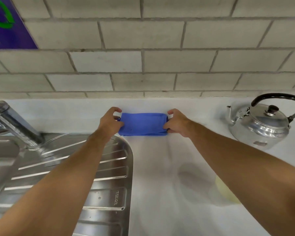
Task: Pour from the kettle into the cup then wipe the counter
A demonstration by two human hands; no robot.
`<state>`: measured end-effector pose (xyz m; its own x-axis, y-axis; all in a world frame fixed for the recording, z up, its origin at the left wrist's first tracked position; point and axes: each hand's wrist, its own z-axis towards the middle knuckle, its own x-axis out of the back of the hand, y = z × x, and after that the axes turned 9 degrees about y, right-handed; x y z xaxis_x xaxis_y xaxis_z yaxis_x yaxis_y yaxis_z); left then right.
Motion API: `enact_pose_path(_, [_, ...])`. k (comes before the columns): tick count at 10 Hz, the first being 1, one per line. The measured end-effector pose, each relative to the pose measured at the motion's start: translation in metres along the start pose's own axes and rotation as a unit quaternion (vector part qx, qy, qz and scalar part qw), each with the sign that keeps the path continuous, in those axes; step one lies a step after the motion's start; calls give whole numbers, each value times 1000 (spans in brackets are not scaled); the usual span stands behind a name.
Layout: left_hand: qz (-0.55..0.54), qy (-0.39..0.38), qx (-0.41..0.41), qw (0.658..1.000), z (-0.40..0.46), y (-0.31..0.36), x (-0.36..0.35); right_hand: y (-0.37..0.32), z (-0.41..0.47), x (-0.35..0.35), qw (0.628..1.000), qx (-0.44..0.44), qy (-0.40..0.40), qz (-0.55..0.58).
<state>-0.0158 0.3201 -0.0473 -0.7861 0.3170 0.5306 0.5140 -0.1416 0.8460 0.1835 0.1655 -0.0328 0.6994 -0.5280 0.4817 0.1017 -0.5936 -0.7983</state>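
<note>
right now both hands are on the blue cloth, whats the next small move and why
Probably set the cloth down flat and let go. It is folded, held at its ends by the left hand and right hand, near the wall, with the kettle standing upright on the counter.

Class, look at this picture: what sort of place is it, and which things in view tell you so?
Most likely a kitchen or kitchenette. A steel sink drainboard with a tap sits beside a pale counter, a metal kettle stands on it, and tiles cover the wall behind.
</note>
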Motion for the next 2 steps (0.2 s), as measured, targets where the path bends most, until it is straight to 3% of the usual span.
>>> enact_pose_path(2, [58,71,-76,993,-14,13,0,-1,-16,15,994,45,0,-100])
